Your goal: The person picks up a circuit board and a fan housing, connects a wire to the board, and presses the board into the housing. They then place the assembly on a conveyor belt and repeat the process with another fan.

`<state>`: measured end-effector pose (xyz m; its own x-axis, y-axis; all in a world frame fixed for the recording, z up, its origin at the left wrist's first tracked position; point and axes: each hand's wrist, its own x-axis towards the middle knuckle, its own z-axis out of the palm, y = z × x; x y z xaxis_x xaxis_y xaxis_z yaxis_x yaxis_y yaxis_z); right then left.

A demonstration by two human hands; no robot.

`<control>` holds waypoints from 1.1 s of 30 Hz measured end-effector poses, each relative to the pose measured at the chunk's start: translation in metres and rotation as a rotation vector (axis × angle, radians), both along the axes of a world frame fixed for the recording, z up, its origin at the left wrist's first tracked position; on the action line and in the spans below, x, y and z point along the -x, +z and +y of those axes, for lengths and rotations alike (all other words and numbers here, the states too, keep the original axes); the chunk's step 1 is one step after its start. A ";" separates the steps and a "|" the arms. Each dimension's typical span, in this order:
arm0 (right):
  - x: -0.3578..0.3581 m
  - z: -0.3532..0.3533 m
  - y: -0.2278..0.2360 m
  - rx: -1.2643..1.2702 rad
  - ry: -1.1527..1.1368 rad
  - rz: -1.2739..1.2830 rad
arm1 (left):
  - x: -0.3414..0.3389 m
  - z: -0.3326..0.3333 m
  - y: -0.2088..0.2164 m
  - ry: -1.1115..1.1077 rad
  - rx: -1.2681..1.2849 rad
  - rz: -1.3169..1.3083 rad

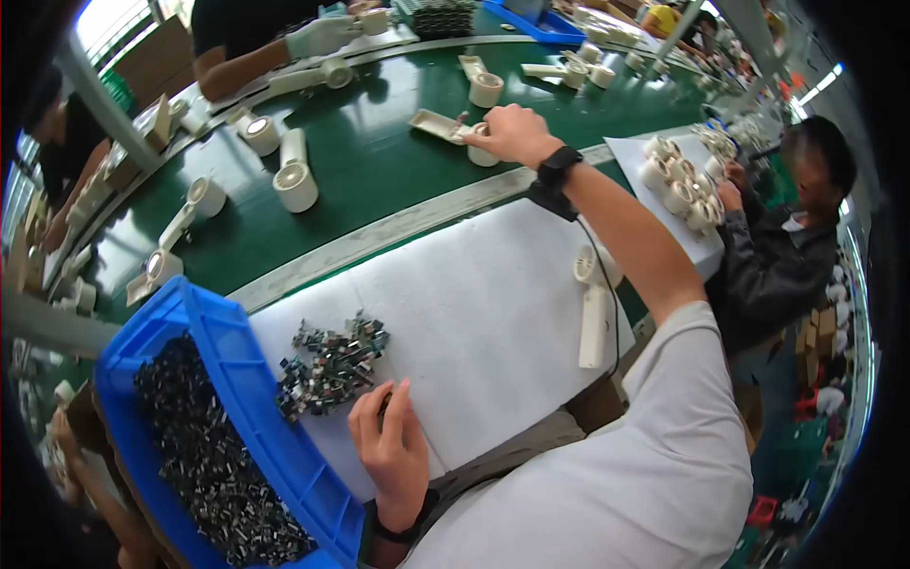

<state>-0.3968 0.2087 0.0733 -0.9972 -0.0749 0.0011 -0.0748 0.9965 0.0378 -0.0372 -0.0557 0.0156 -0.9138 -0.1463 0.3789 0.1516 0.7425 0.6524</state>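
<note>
My right hand (512, 135) reaches over the green conveyor belt, fingers closed round the round head of a cream handheld fan (438, 124) whose handle piece points left. On the white foam sheet in front of me, my left hand (391, 444) is curled in a pinch beside a heap of small circuit boards (332, 365). Something dark shows between its fingertips, too small to make out. Another cream handheld fan (593, 322) lies at the sheet's right side, next to a thin cable running from my right wristband (555, 173).
A blue bin (227, 332) full of small dark parts stands at the left. More cream fans (296, 185) lie along the belt (379, 161). Across it, a gloved hand (324, 38) works. At the right, a person (787, 228) sits by a white sheet with several round fan heads (678, 194).
</note>
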 end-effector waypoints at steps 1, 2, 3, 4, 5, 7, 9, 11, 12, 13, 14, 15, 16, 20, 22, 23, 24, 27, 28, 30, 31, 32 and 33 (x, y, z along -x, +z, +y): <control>-0.008 -0.010 0.014 -0.041 0.055 0.024 | -0.001 0.000 0.000 -0.004 -0.031 0.016; -0.013 -0.022 0.024 -0.083 0.100 0.053 | -0.002 0.000 0.000 -0.018 -0.064 0.036; -0.012 -0.040 0.027 -0.072 0.141 0.049 | -0.004 -0.001 0.000 0.024 -0.053 0.032; -0.010 -0.053 0.031 -0.050 0.215 0.043 | -0.004 -0.001 0.002 0.030 -0.036 0.039; -0.008 -0.063 0.035 -0.029 0.284 0.040 | -0.003 0.000 0.003 0.032 -0.019 0.049; -0.008 -0.095 0.037 0.030 0.411 0.020 | -0.001 -0.002 0.003 0.053 0.007 0.062; -0.013 -0.150 0.031 0.102 0.506 -0.010 | -0.001 -0.003 0.001 0.056 0.026 0.056; -0.016 -0.197 0.019 0.161 0.550 -0.070 | -0.002 -0.002 -0.001 0.067 0.048 0.057; -0.018 -0.217 0.015 0.183 0.561 -0.114 | -0.003 -0.001 -0.003 0.071 0.042 0.071; -0.023 -0.229 0.009 0.197 0.571 -0.109 | -0.005 -0.001 -0.004 0.068 0.039 0.082; -0.028 -0.241 0.001 0.271 0.585 -0.077 | -0.008 -0.002 -0.005 0.065 0.035 0.091; -0.030 -0.249 -0.005 0.342 0.593 -0.040 | -0.009 -0.003 -0.005 0.070 0.048 0.097; -0.030 -0.256 -0.011 0.412 0.598 -0.004 | -0.011 -0.005 -0.006 0.070 0.042 0.101; -0.006 -0.255 -0.052 0.516 0.682 -0.052 | -0.008 0.003 -0.004 0.066 -0.002 0.106; -0.009 -0.232 -0.029 0.565 0.718 -0.058 | -0.009 0.004 -0.001 0.055 -0.040 0.078; -0.014 -0.217 -0.013 0.622 0.767 -0.057 | -0.009 0.003 -0.001 0.017 -0.063 0.064; -0.027 -0.201 0.003 0.670 0.817 0.034 | -0.009 -0.002 -0.002 0.035 -0.047 0.062; -0.083 -0.147 0.052 0.824 0.901 0.158 | -0.008 -0.007 -0.001 0.034 -0.025 0.040; -0.109 -0.124 0.067 0.982 0.830 -0.010 | -0.009 -0.008 -0.001 0.075 0.027 0.037; -0.162 -0.079 0.086 1.116 0.688 -0.144 | -0.012 -0.007 0.001 0.068 -0.072 0.021; -0.186 -0.058 0.088 1.272 0.548 -0.353 | -0.012 -0.007 -0.001 0.147 -0.125 0.005; -0.206 -0.042 0.091 1.426 0.403 -0.556 | -0.010 -0.006 -0.003 0.111 -0.155 -0.006; -0.222 -0.028 0.084 1.579 0.250 -0.727 | -0.008 -0.006 -0.005 0.135 -0.165 0.053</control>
